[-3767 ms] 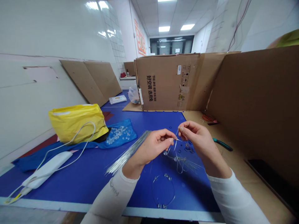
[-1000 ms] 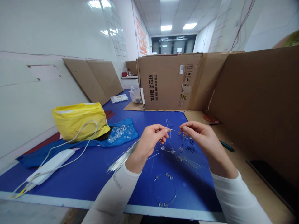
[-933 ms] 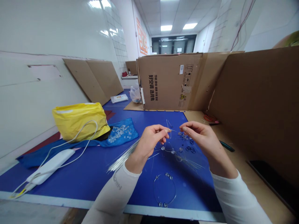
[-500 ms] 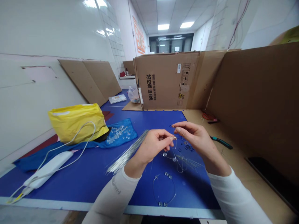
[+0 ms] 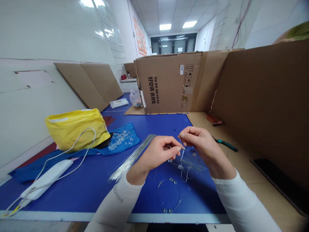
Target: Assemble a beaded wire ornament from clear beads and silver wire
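The left hand (image 5: 160, 151) pinches a wire (image 5: 182, 154), the right hand (image 5: 200, 141) pinching its upper part (thumb against finger on both). The wire is between the hands, above the table (image 5: 164, 121). Nearer lies a beaded loop (image 5: 165, 210); leftward, a wire bundle (image 5: 131, 159), then clear beads (image 5: 122, 139) on blue cloth (image 5: 135, 129).

Looks like a small craft workshop to me: bundled wires (image 5: 132, 158), loose beads (image 5: 122, 139), green-handled pliers (image 5: 227, 145) across a worktop (image 5: 161, 124), cardboard (image 5: 260, 96) screening its right edge.
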{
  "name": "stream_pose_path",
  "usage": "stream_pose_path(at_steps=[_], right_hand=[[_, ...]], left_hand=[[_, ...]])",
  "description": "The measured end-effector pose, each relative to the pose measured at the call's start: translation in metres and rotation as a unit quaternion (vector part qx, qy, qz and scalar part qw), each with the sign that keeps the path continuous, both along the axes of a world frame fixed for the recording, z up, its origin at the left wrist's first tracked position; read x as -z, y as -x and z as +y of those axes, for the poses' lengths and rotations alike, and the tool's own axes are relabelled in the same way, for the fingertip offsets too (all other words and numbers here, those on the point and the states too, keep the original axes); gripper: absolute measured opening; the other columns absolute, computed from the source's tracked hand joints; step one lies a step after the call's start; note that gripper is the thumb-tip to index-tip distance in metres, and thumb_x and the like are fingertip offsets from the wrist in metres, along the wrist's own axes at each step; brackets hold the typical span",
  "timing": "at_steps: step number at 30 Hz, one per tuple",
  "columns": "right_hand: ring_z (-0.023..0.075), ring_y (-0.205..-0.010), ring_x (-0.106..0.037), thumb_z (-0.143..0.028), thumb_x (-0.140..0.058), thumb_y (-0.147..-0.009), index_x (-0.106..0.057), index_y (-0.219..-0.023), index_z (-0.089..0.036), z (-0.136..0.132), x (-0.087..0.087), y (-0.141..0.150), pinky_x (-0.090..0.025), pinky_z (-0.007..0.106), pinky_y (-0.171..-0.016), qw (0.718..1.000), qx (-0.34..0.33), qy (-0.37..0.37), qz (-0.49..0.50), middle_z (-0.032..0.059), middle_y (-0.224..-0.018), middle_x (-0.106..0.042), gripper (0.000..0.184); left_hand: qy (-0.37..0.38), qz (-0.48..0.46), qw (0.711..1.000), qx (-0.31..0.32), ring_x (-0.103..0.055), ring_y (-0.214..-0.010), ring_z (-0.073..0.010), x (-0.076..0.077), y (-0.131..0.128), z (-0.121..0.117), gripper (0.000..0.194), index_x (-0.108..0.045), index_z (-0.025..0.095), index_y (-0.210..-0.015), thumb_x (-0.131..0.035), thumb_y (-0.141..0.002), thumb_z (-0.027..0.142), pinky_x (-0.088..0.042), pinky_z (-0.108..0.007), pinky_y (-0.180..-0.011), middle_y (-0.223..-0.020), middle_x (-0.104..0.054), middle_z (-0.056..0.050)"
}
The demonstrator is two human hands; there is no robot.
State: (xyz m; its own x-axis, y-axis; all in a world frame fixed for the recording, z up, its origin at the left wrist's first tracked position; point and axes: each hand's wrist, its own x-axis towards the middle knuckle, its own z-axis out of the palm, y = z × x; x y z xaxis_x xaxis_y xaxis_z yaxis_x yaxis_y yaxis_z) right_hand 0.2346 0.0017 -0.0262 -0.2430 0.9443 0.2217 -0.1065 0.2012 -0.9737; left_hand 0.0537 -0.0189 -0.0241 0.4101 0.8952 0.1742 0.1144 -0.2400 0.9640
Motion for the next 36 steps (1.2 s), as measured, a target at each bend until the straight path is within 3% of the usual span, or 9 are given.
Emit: stream_pose_path(at_steps=[19, 26, 36], right_hand=[[0.011, -0.047, -0.043, -0.037, -0.073, -0.067, -0.059, -0.048, -0.022, 0.0, 0.001, 0.002, -0.03, 0.029, -0.051, 0.999, 0.046, 0.025, -0.005, -0.0017, -0.046, -0.055, 0.029], [0.0114, -0.051, -0.044, -0.038, -0.075, -0.07, -0.062, -0.054, -0.022, 0.0, 0.0, 0.001, -0.034, 0.029, -0.053, 0.998, 0.058, -0.007, -0.023, -0.0015, -0.051, -0.059, 0.026], [0.0099, -0.048, -0.041, -0.04, -0.076, -0.069, -0.064, -0.055, -0.021, 0.001, 0.001, 0.003, -0.032, 0.028, -0.051, 0.998, 0.068, 0.009, 0.006, -0.0018, -0.049, -0.057, 0.027]], left_hand=[[-0.028, 0.008, 1.0, 0.002, -0.056, -0.053, -0.0085, 0.006, -0.005, 0.003, 0.017, -0.067, 0.013, -0.081, -0.064, -0.084, 0.029, -0.047, -0.023, -0.054, -0.07, -0.066, -0.002], [0.009, -0.027, 1.0, 0.003, -0.055, -0.052, -0.008, 0.007, -0.003, 0.005, 0.018, -0.066, 0.013, -0.08, -0.068, -0.082, 0.031, -0.044, -0.022, -0.052, -0.068, -0.064, 0.0], [0.052, -0.057, 0.997, 0.027, -0.055, -0.054, -0.0081, 0.011, -0.003, 0.006, 0.022, -0.069, 0.012, -0.083, -0.072, -0.081, 0.033, -0.045, -0.022, -0.052, -0.068, -0.065, -0.001]])
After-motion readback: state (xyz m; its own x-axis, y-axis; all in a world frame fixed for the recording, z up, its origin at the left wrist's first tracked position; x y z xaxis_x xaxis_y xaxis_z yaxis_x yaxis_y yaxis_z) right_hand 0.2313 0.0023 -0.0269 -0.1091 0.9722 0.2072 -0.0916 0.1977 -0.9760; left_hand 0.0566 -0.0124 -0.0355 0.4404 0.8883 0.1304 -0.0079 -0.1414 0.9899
